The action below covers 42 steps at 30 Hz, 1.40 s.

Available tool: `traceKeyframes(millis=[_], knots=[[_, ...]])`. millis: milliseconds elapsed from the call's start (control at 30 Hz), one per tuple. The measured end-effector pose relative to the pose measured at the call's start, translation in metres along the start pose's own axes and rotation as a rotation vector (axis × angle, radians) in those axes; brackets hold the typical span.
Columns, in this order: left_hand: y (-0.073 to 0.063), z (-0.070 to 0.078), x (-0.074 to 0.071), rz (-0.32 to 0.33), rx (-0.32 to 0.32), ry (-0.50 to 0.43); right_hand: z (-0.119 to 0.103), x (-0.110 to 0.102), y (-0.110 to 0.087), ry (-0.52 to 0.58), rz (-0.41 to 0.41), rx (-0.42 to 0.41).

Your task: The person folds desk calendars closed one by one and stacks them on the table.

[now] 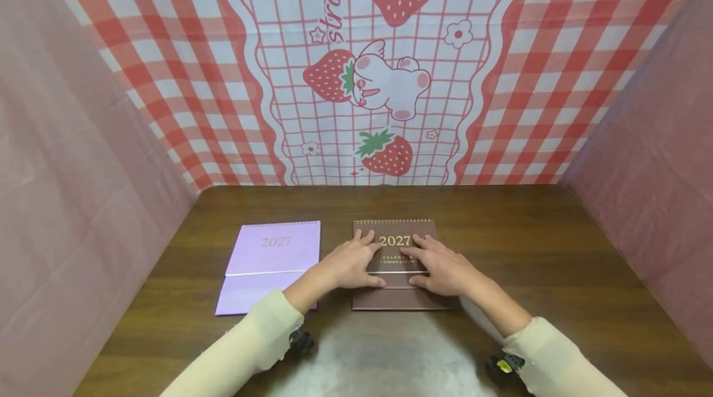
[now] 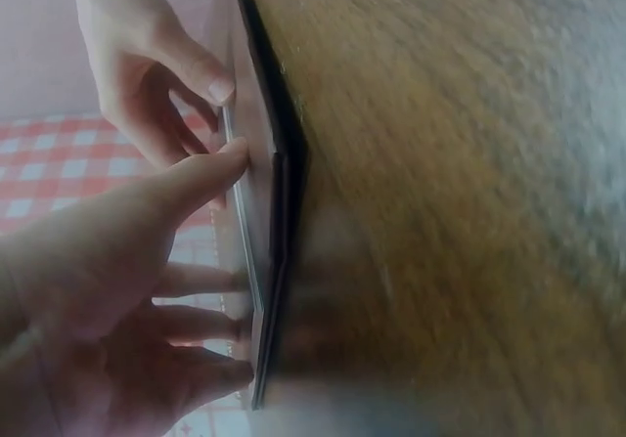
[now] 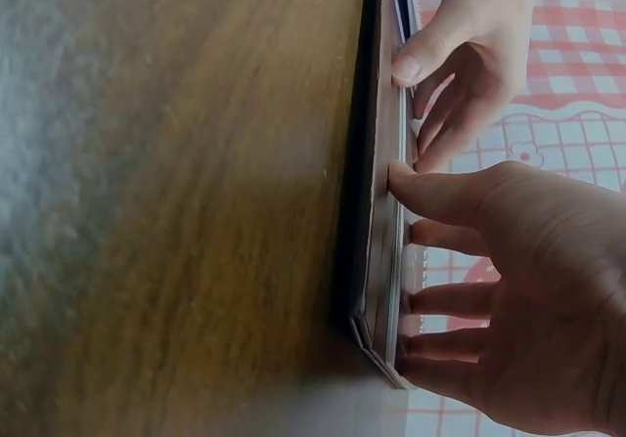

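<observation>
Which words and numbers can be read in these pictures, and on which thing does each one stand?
"2027": in gold on the brown desk calendar, between the left hand and the right hand.
"CALEN": below it on the same cover; the rest is hidden by the fingers, and the smaller line beneath is too small to read.
"2027": faint, on the purple desk calendar.
"strawb": on the strawberry backdrop cloth, cut off by the picture's top edge.

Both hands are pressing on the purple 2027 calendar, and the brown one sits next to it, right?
Not quite. In the head view the left hand and right hand press on the brown calendar; the purple calendar sits untouched beside it, to its left.
</observation>
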<state>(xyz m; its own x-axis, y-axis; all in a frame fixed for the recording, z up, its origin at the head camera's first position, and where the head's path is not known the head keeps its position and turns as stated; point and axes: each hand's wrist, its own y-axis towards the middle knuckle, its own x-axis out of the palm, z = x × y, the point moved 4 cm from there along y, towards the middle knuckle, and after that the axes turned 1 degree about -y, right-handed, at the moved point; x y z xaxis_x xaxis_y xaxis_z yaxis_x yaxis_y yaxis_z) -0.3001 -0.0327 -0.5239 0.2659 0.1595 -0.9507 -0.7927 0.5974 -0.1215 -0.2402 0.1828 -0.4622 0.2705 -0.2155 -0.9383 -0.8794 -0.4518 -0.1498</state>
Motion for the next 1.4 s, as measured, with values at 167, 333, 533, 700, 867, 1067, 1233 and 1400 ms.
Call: traceKeyframes(millis=[167,333,533,700,867,1067,1233,1400], knots=[[-0.003,0.002,-0.003,0.02,-0.001,-0.001,0.001,0.0,0.001,0.015,0.018,0.0],[-0.01,0.007,-0.003,0.045,-0.012,0.011,-0.01,-0.005,-0.008,0.017,0.038,0.018],[-0.015,0.01,0.0,0.076,-0.012,0.067,-0.02,-0.004,-0.016,-0.014,0.056,0.027],[-0.016,0.008,0.002,0.096,-0.003,0.065,-0.02,-0.002,-0.017,-0.006,0.068,0.037],[-0.016,0.007,0.003,0.094,0.016,0.05,-0.016,-0.003,-0.018,0.0,0.089,0.027],[-0.026,0.006,-0.011,0.165,-0.035,-0.018,-0.006,-0.016,-0.023,0.064,0.273,-0.036],[-0.032,-0.01,-0.016,0.249,-0.089,-0.203,0.013,-0.025,-0.029,0.268,0.377,-0.005],[-0.038,-0.017,-0.021,0.306,-0.099,-0.414,0.034,-0.021,-0.028,0.403,0.411,0.1]])
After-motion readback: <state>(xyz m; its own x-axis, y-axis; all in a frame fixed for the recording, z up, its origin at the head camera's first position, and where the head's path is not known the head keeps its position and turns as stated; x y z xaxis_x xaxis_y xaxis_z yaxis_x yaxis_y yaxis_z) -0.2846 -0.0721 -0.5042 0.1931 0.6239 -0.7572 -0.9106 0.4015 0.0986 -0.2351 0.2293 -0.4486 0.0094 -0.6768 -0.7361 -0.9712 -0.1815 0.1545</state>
